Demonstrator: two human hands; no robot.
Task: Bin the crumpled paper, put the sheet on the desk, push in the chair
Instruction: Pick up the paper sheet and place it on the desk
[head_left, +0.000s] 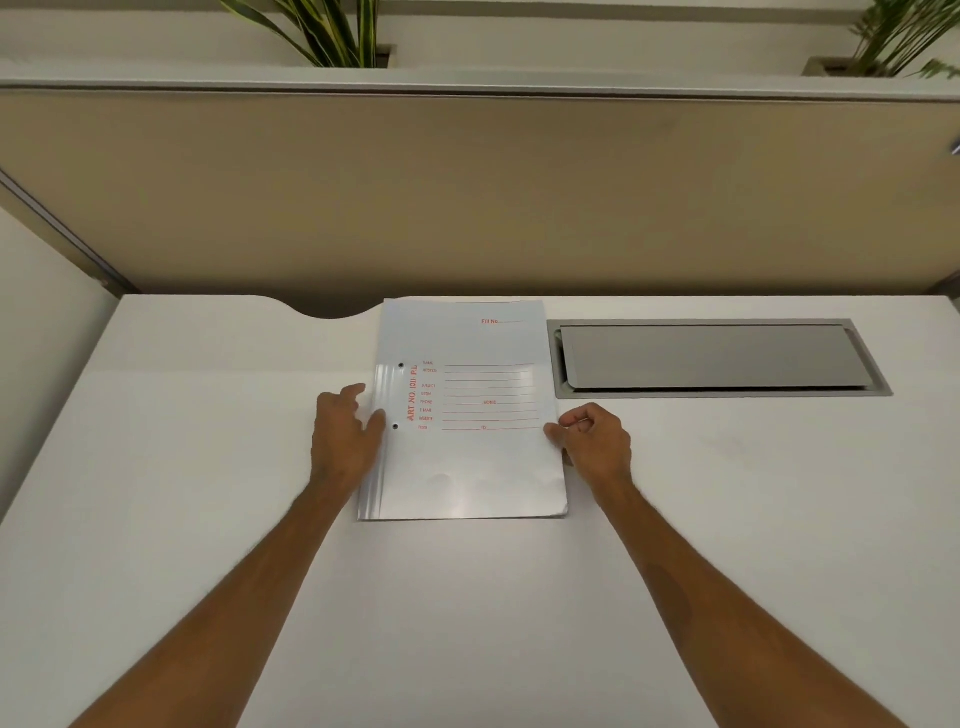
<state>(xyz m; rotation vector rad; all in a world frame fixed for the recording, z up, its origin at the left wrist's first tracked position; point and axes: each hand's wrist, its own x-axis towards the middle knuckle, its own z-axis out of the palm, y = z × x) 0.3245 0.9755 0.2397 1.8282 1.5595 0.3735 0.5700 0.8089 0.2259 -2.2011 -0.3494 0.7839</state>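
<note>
A white desk (208, 519) meets a beige partition. The sheet (467, 467) lies flat near its far edge. The left hand (345, 436) rests loosely open on one side; the right hand (592, 441) pinches the other. Pulling away carelessly could drag it askew.

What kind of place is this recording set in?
Probably an office cubicle: a white desk with a beige partition behind it, a metal cable hatch set into the top, and planters above.

glossy white sheet (467, 457); matt smooth desk (208, 467); brushed metal flap (711, 356).
</note>
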